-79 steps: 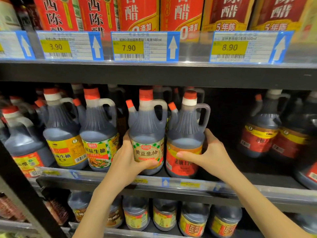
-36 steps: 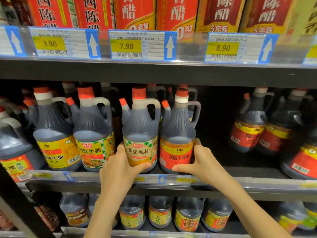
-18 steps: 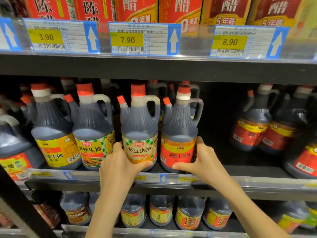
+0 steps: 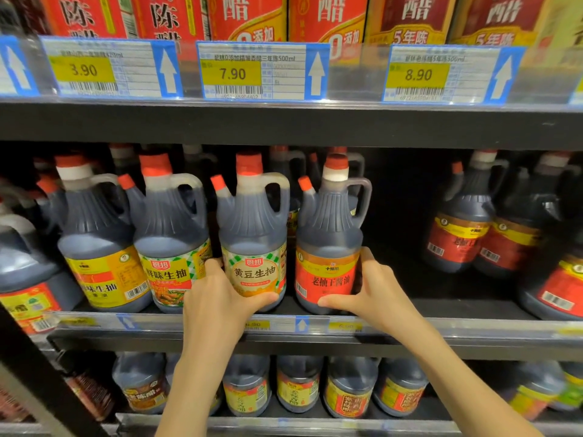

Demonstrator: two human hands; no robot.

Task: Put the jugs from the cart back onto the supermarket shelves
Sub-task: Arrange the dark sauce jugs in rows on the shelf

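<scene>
My left hand (image 4: 217, 298) curls round the base of the cream-label jug (image 4: 254, 247), which sits at 1 o'clock from it. My right hand (image 4: 372, 294) grips the red-label jug (image 4: 329, 241) at its 11 o'clock. Both jugs stand upright side by side at the middle shelf (image 4: 473, 329) front. I judge a short push inward seats them.

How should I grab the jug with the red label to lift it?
On the red-label jug, take the loop handle at its upper right, coming from the right: it stands upright, a gap lies that side, and the cream-label jug crowds its left.
</scene>
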